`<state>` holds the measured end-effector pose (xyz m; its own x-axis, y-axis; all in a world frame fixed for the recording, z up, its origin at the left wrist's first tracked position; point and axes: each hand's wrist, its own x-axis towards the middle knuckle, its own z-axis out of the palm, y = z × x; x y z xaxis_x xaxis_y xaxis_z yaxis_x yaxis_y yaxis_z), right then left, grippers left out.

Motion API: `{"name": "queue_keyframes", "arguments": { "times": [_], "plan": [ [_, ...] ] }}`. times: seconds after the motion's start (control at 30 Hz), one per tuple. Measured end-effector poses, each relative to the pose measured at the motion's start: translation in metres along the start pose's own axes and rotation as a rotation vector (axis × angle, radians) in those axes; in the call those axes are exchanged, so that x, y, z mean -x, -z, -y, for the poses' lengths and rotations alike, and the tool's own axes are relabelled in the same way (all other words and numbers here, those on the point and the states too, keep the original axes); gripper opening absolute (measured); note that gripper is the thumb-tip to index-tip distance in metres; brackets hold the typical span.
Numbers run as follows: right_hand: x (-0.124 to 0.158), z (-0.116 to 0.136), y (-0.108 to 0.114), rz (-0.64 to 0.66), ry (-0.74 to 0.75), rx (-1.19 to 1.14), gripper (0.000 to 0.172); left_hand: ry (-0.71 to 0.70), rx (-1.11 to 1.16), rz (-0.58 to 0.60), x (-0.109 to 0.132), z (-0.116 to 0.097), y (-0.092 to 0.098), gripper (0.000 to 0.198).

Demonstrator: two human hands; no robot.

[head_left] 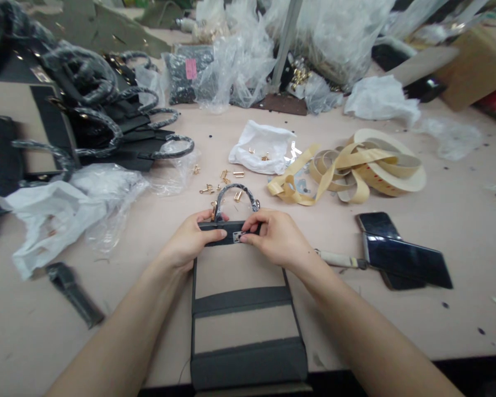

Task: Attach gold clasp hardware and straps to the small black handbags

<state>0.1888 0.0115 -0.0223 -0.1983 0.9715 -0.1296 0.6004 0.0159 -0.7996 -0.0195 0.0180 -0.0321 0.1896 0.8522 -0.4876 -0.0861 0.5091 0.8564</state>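
Observation:
A handbag (243,270) in beige with black bands lies in front of me, its top edge away from me. My left hand (194,237) grips the bag's black top edge, thumb on the front and fingers behind. At a small metal plate (237,236) on that edge, the thumb and fingers of my right hand (273,236) are pinched together. Whatever sits between those fingertips is too small to make out. Beyond my hands stands the bag's wrapped handle (236,187). Loose gold fittings (225,175) lie just past it.
Right of centre lies a loose roll of yellowish tape (372,165). Two phones (405,253) overlap near a pale-handled tool (341,259). A white pouch (260,149) holds small gold parts. Black bags (119,127) are piled at left, above a black wrapped strip (75,295).

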Motion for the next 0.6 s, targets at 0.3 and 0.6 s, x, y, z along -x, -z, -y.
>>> {"name": "queue_keyframes", "arguments": {
  "times": [0.3, 0.6],
  "plan": [
    [-0.02, -0.004, 0.008, 0.136, -0.069, -0.034, 0.016, 0.017, 0.001, 0.013, -0.003, 0.0, 0.0, 0.044],
    [0.039, 0.015, 0.0, -0.108, 0.017, -0.029, 0.011, 0.006, 0.006, -0.084, 0.011, -0.014, 0.002, 0.049]
  ]
}}
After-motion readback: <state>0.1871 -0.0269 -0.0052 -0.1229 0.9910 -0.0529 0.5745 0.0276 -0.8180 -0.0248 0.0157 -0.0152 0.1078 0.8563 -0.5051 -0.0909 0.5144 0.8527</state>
